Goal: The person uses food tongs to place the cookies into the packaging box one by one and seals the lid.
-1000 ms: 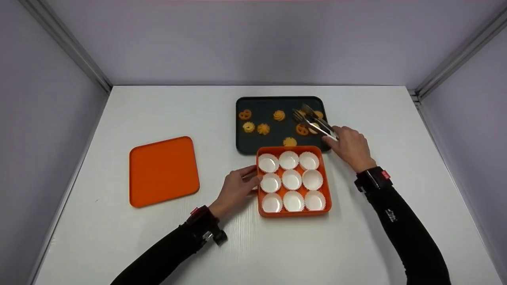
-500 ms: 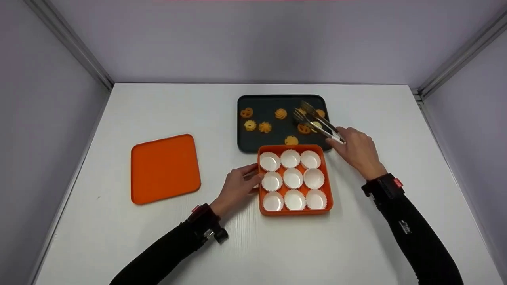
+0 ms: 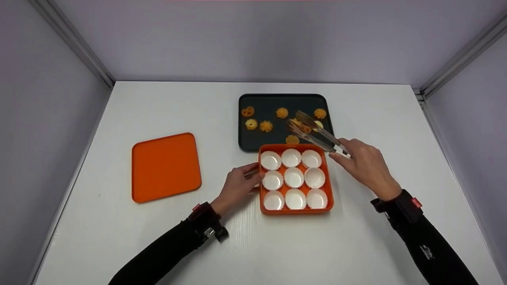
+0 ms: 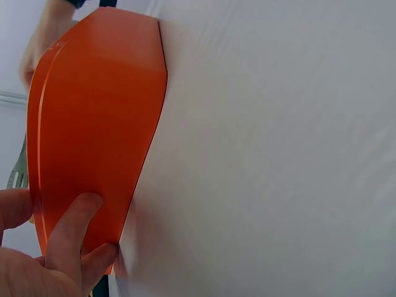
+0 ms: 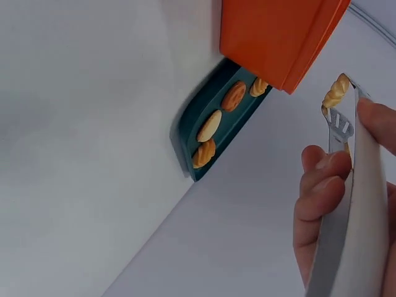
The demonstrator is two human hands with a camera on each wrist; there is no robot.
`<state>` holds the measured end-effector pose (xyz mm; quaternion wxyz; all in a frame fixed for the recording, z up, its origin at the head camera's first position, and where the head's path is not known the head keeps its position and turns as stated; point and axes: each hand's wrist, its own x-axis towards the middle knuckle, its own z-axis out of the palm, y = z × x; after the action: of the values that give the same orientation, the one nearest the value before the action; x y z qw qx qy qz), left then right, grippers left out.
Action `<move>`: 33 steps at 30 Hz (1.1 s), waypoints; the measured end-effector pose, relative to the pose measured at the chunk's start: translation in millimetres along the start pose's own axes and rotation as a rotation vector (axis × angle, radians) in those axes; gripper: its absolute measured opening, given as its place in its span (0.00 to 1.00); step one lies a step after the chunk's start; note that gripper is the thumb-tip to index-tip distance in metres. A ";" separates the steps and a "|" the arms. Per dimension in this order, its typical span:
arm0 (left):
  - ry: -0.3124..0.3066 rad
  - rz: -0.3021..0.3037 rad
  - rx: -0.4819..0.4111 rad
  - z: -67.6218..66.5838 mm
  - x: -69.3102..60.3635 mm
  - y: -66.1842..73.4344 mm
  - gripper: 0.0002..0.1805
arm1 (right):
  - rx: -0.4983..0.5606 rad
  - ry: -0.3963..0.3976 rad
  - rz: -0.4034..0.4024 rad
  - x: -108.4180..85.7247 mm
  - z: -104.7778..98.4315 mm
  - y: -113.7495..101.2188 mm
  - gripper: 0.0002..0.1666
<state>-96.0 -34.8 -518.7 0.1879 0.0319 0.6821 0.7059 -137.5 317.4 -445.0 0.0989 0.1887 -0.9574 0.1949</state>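
Observation:
My left hand [image 3: 237, 185] holds the left side of an orange box [image 3: 296, 212]. In the left wrist view its fingers [image 4: 71, 229] press the box's outer wall while the thumb lies at the rim. Inside the box stand several white paper cups [image 3: 294, 177], all empty. My right hand [image 3: 366, 166] grips a pair of metal tongs [image 3: 321, 134]. Between the tong tips sits a ridged golden cookie [image 5: 336, 91], clear of the surface in the right wrist view. In the head view the tips are over the dark tray [image 3: 261, 143], behind the box.
On the dark tray lie several cookies, among them a pretzel-shaped one [image 3: 248, 111] and swirled ones [image 3: 282, 113]. The box's back edge meets the tray's front. An orange lid-like square [image 3: 166, 168] lies to the left on the white table [image 3: 178, 107]. Walls enclose the back and sides.
The tongs have closed on a cookie at the tray's right part and lifted it. My right hand has come back towards me and to the right. My left hand stays on the box.

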 end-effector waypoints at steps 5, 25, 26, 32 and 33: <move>-0.001 -0.005 -0.003 0.2 1.2 -0.9 0.30 | -0.002 -0.015 -0.036 -10.9 -1.2 -9.1 0.27; 0.019 -0.005 0.053 1.4 -0.3 0.7 0.30 | -0.049 -0.206 -0.133 -25.7 11.6 -41.3 0.27; 0.021 -0.007 0.049 1.6 -0.5 0.8 0.29 | -0.054 -0.209 -0.138 -24.9 12.6 -42.3 0.27; 0.028 -0.006 0.049 2.4 -1.3 2.7 0.29 | -0.052 -0.236 -0.142 -20.7 16.8 -46.5 0.27; 0.028 -0.006 0.049 2.4 -1.4 2.9 0.29 | -0.053 -0.243 -0.142 -20.1 17.4 -46.9 0.27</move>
<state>-94.6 -33.0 -515.5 0.1796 0.0246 0.7021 0.6887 -102.4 276.8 -450.3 0.0009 0.2756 -0.9513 0.1379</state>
